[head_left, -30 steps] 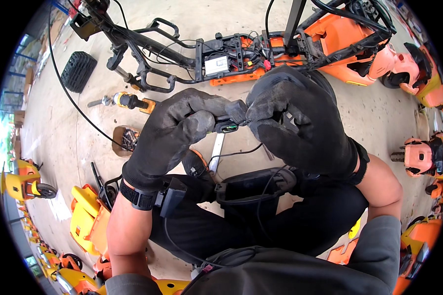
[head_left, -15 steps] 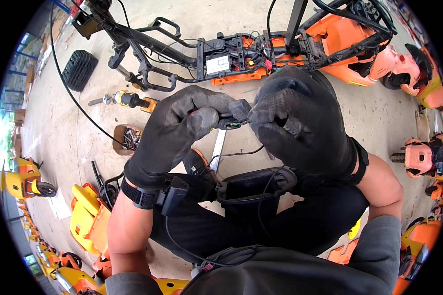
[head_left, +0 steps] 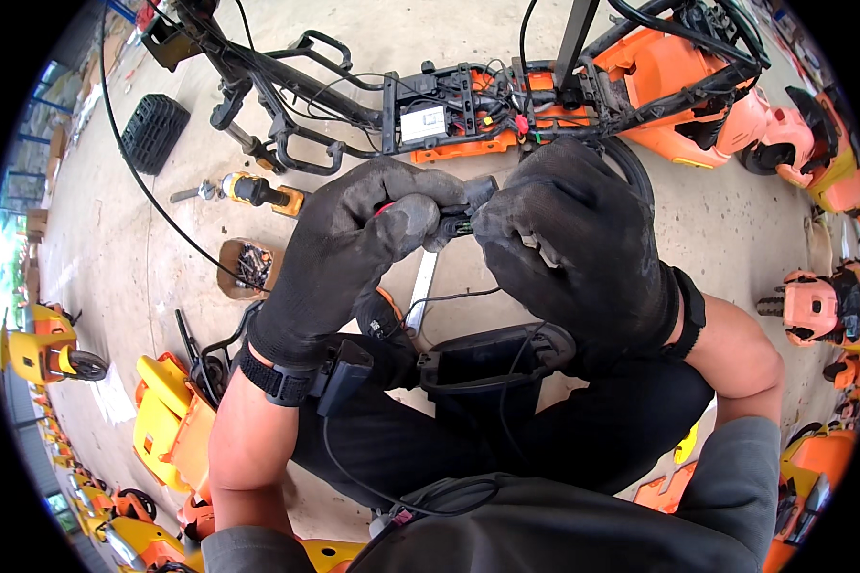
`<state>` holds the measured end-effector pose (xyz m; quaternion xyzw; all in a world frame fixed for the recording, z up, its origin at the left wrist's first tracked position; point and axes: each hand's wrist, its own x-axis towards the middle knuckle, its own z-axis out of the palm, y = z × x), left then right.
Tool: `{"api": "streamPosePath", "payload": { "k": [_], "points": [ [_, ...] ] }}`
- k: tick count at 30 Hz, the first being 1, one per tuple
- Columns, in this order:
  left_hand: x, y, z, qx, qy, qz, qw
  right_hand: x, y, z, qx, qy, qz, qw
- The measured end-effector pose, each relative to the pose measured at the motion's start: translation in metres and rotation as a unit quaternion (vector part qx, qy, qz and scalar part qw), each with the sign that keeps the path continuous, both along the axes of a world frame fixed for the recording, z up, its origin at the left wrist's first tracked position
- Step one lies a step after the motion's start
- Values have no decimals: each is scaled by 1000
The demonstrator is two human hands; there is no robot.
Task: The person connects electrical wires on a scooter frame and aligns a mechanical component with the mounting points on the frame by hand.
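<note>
My left hand (head_left: pixel 344 248), in a black work glove, pinches a small dark part (head_left: pixel 482 190) between thumb and fingers. The part looks like a black plastic piece with a bit of green on its lower edge; its exact kind I cannot make out. A speck of red shows by the left thumb. From the other side, my gloved right hand (head_left: pixel 578 248) has its fingertips pressed together at the part's right end, covering that end. Both hands are raised over my crossed legs. Below them, an open black plastic housing (head_left: pixel 548 359) rests between my legs.
Ahead lies a stripped scooter frame (head_left: pixel 354 115) with exposed wiring and a white box (head_left: pixel 424 124). A yellow-black power tool (head_left: pixel 254 192), a box of small hardware (head_left: pixel 229 279) and a black crate (head_left: pixel 155 134) sit on the left floor. Scooters (head_left: pixel 812 304) line the right side.
My right hand has turned, and its fingers have drawn in closer around the part's right end. The dark part has tilted slightly in my left hand, which stays nearly in place.
</note>
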<state>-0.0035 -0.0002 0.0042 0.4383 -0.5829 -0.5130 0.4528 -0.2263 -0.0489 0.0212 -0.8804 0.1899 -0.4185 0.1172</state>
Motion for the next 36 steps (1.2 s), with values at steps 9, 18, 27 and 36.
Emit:
{"api": "streamPosePath", "payload": {
  "k": [9,18,27,36],
  "points": [
    [-4,2,2,-5,-5,19,1000,-7,1,3,-11,74,-6,997],
    [-9,4,3,6,9,29,1000,4,0,-2,-29,3,-17,999],
    [-15,7,3,7,-5,38,999,-5,-4,-1,-19,107,27,994],
    [-21,6,0,56,7,76,995,1,-8,-12,-8,63,15,998]
  ]
}}
